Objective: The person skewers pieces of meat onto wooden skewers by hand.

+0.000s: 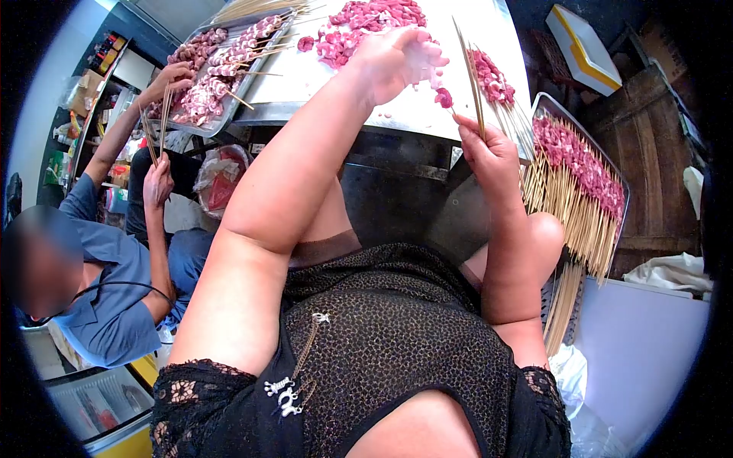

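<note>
My left hand (405,62) is over the white tabletop, palm partly turned up and fingers apart, beside a pile of raw meat pieces (343,47). Glare washes out its palm, so a small piece lying there cannot be ruled out. Closed around several thin bamboo skewers (472,80), my right hand (491,156) is at the table's near edge. One skewer carries a red piece of meat (443,98) at its tip, just below my left fingers. Finished meat skewers (492,80) lie on the table beyond my right hand.
At right, a metal tray (628,200) holds rows of meat skewers. Another tray (221,126) with skewered meat is on the table's left. A co-worker in a blue shirt (114,282) sits at left, holding skewers. Below that tray stands a lined bucket (223,179). A white foam box (584,49) is at upper right.
</note>
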A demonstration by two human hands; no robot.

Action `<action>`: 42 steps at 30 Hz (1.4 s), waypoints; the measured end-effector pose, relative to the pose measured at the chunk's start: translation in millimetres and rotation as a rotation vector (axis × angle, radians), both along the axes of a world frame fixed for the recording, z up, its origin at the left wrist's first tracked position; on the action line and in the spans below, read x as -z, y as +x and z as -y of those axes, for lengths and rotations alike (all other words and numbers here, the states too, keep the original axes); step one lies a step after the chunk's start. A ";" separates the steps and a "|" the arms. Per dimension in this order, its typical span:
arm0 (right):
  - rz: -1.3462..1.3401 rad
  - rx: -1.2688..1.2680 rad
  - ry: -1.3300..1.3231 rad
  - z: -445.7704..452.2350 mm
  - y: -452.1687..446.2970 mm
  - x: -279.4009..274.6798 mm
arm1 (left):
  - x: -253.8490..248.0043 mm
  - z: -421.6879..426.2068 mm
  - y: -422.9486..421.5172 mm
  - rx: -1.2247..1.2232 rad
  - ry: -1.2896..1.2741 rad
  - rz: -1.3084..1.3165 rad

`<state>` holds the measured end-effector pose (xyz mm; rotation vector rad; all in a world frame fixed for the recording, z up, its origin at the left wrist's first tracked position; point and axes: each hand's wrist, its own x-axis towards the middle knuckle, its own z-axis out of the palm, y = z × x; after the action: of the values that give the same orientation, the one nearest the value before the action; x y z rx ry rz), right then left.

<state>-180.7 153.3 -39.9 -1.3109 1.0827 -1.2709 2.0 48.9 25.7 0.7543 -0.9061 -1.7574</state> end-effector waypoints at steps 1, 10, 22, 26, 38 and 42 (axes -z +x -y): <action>-0.001 -0.001 0.001 0.0 1.0 0.6 | 0.6 0.8 -2.0 -0.009 -0.001 0.004; 0.177 -0.043 0.040 4.5 11.0 9.0 | 1.7 -5.6 -14.0 0.016 0.010 0.169; -0.166 0.102 -0.053 -5.1 18.7 9.2 | 8.5 -4.1 -26.0 -0.139 0.051 -0.060; -0.087 0.071 -0.046 -10.0 24.6 5.4 | 0.8 -17.7 -39.1 -0.149 0.115 -0.055; 0.214 0.117 0.116 -10.1 10.8 -1.7 | -6.2 -2.8 -24.5 -0.045 -0.035 0.281; 0.215 0.134 0.096 -13.6 4.2 -1.9 | -4.4 15.2 15.0 -0.185 -0.198 0.305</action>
<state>-176.5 167.0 -38.0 -1.0186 1.0782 -1.4054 16.9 33.7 30.1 0.9587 -1.1561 -1.3900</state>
